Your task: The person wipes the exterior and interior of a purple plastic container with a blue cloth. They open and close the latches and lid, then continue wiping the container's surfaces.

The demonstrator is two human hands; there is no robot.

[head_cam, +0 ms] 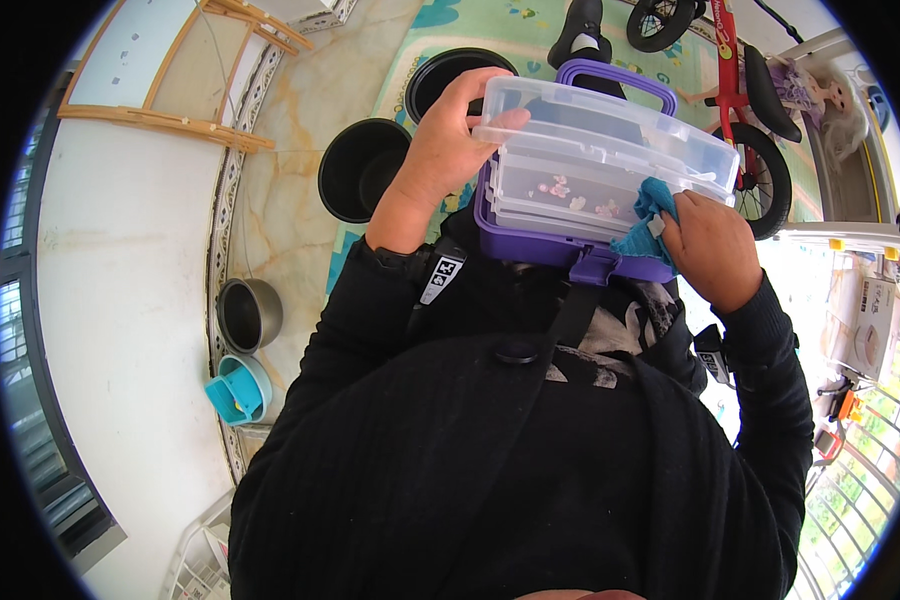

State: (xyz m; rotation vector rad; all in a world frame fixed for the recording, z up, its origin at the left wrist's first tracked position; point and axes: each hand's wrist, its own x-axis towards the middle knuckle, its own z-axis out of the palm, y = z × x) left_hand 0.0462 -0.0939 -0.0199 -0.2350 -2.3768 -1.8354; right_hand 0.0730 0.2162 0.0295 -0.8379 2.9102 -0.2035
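Note:
A storage box with a purple base and clear plastic tiers rests at my lap. Its clear lid is tilted up, and a purple handle stands beyond it. My left hand grips the lid's left end, thumb seen through the plastic. My right hand holds a blue cloth against the right front of the clear tray, which bears small pink and white decorations. The purple latch hangs at the front of the base.
Two black round containers stand left of the box on the floor and mat. A metal pot and a blue basin are by the wall. At the right are a red balance bike and a doll.

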